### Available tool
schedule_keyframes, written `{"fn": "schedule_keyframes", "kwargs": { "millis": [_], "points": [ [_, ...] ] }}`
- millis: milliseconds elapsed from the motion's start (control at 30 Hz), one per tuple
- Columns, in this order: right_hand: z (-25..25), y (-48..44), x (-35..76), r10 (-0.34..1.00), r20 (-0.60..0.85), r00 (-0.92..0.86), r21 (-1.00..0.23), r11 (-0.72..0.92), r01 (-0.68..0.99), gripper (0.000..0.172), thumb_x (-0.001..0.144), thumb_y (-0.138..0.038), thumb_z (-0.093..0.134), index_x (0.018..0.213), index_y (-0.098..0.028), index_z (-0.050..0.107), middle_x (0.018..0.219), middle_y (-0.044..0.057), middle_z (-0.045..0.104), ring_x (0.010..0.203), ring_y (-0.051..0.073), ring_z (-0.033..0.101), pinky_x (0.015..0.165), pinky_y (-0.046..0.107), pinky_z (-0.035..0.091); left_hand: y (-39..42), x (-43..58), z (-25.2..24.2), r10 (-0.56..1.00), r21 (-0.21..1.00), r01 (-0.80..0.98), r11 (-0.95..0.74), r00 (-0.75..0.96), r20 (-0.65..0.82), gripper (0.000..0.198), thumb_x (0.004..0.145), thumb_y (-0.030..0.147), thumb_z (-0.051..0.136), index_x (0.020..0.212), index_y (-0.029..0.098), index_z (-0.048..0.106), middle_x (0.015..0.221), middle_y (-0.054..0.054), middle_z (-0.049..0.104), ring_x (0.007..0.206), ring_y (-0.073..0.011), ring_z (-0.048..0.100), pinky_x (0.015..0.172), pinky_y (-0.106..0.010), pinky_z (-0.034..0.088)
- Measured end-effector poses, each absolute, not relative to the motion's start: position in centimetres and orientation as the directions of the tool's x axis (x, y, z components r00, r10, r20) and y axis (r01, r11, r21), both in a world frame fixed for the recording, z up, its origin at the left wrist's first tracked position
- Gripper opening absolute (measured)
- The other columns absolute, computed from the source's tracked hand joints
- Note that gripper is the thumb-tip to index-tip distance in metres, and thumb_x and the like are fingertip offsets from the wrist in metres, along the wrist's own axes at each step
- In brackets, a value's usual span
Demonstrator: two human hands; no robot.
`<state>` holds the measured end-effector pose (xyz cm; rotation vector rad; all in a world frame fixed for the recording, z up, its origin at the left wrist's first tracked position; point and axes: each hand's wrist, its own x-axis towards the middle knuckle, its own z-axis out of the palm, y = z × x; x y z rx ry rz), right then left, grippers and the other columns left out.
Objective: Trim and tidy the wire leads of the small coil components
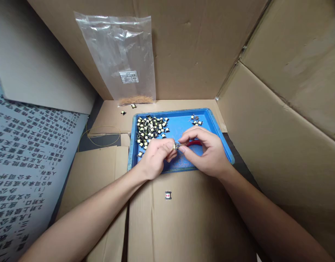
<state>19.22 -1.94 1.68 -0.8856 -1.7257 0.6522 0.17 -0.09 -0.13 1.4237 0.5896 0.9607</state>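
My left hand [158, 156] is closed in a pinch on a small yellow-and-black transformer [175, 146], over the front of the blue tray [183, 168]. Its metal pins point to the right. My right hand [207, 151] meets it from the right, with thumb and forefinger closed about thin wire [184, 144] at the pin end. A curved red handle [194, 142] shows inside my right hand; the rest of that tool is hidden, and I cannot tell if it is gripped. Many similar transformers [151, 129] are heaped in the tray's left side.
Several more transformers [196, 120] lie at the tray's back right. One with a red mark [168, 195] sits on the front cardboard. Behind, a clear bag [126, 51] with orange strands leans on the cardboard wall [189, 54]. A thin yellow wire loop [119, 134] lies left.
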Motion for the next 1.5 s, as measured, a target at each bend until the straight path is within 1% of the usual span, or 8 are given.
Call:
{"fn": "schedule_keyframes", "kwargs": {
  "millis": [100,367,700,833,1133,1300,1400,1500],
  "points": [
    [1.4,-1.8,19.4,0.771,0.615,-0.162,-0.713,0.632,0.303,0.019,0.084,-0.009,0.073,0.093,-0.023,0.064,0.092,0.004,0.068,0.086,0.02,0.065,0.074,0.035,0.054,-0.1,0.3,-0.1,0.824,0.963,-0.252,-0.096,0.523,0.219,0.048,0.103,0.044,0.053,0.063,0.021,0.039,0.058,0.005,0.032,0.054,-0.0104,0.031,0.055,-0.028,0.029],
    [1.3,-1.6,19.9,0.619,0.763,-0.185,-0.517,0.758,0.398,0.026,0.078,-0.004,0.075,0.087,-0.024,0.061,0.088,0.001,0.068,0.083,0.02,0.066,0.081,0.039,0.049,-0.1,0.3,0.0,0.818,0.955,-0.28,-0.099,0.523,0.238,0.047,0.104,0.041,0.054,0.063,0.021,0.04,0.057,0.005,0.032,0.054,-0.0105,0.033,0.055,-0.029,0.029],
    [1.6,-1.7,19.6,0.643,0.736,-0.213,-0.537,0.745,0.394,0.021,0.081,-0.007,0.072,0.086,-0.024,0.062,0.087,0.003,0.069,0.084,0.021,0.067,0.081,0.041,0.049,0.0,0.2,-0.1,0.824,0.964,-0.241,-0.113,0.519,0.227,0.049,0.104,0.044,0.054,0.063,0.021,0.04,0.057,0.005,0.034,0.055,-0.011,0.033,0.055,-0.029,0.029],
    [2.0,-2.0,19.6,0.7,0.681,-0.213,-0.627,0.709,0.323,0.018,0.081,-0.009,0.074,0.083,-0.024,0.063,0.089,0.003,0.069,0.085,0.021,0.067,0.081,0.039,0.05,-0.1,0.1,-0.2,0.826,0.967,-0.207,-0.149,0.512,0.236,0.049,0.105,0.044,0.052,0.064,0.02,0.042,0.058,0.004,0.037,0.055,-0.0111,0.034,0.056,-0.029,0.029],
    [1.9,-1.8,19.7,0.839,0.495,-0.226,-0.86,0.51,0.008,0.013,0.089,-0.017,0.075,0.085,-0.022,0.064,0.101,0.006,0.067,0.1,0.022,0.062,0.091,0.039,0.048,-0.1,-0.1,0.5,0.816,0.965,-0.039,-0.26,0.525,0.241,0.053,0.105,0.052,0.05,0.063,0.02,0.043,0.058,0.003,0.043,0.055,-0.0113,0.037,0.056,-0.029,0.03],
    [1.6,-1.8,19.4,0.943,0.256,-0.213,-0.942,0.194,-0.275,0.018,0.085,-0.021,0.082,0.082,-0.021,0.064,0.085,0.001,0.065,0.077,0.015,0.057,0.071,0.03,0.043,-0.1,-0.2,0.5,0.81,0.953,0.025,-0.303,0.533,0.243,0.056,0.105,0.056,0.048,0.062,0.019,0.047,0.057,0.002,0.045,0.055,-0.0113,0.038,0.056,-0.029,0.031],
    [1.7,-1.7,19.4,0.963,0.109,-0.248,-0.935,0.014,-0.354,0.022,0.08,-0.022,0.085,0.078,-0.02,0.064,0.078,-0.001,0.066,0.065,0.012,0.052,0.062,0.027,0.038,-0.1,-0.2,0.4,0.806,0.952,0.019,-0.307,0.537,0.249,0.056,0.105,0.055,0.048,0.063,0.019,0.046,0.057,0.003,0.045,0.055,-0.0112,0.038,0.056,-0.029,0.031],
    [2.0,-1.5,19.4,0.953,0.005,-0.304,-0.907,-0.123,-0.402,0.022,0.075,-0.023,0.086,0.075,-0.019,0.063,0.072,-0.001,0.069,0.062,0.012,0.055,0.062,0.027,0.04,-0.1,-0.2,0.4,0.803,0.954,-0.008,-0.299,0.538,0.256,0.055,0.105,0.054,0.049,0.063,0.019,0.047,0.058,0.002,0.045,0.055,-0.0112,0.039,0.056,-0.029,0.031]
  ]
}}
